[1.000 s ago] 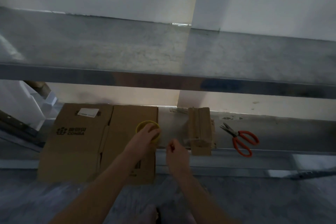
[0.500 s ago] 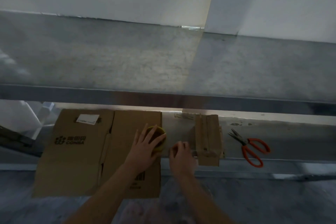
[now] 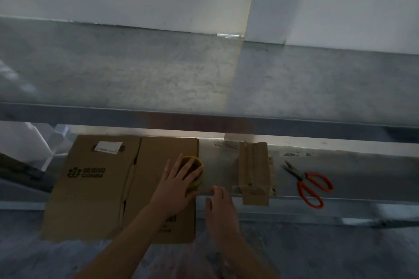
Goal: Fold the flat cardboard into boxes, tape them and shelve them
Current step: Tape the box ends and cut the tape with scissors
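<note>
A flattened brown cardboard box [image 3: 102, 188] with a printed logo and a white label lies on the lower metal shelf, its near edge hanging over the front. A yellow tape roll [image 3: 196, 181] stands on the cardboard's right edge. My left hand [image 3: 176, 184] rests on top of the roll with fingers straight and spread. My right hand [image 3: 221, 206] lies just right of the cardboard, palm down, fingertips touching the shelf's front edge. Whether it holds any tape is not visible.
A small folded cardboard piece [image 3: 255, 172] sits right of my hands, and red-handled scissors [image 3: 310, 186] lie further right on the same shelf. A wide grey upper shelf [image 3: 204, 79] overhangs, backed by a white wall.
My left hand has flattened over the tape roll, fingers spreading. My right hand dropped from a raised pinch to the shelf edge. The view has shifted closer and lower.
</note>
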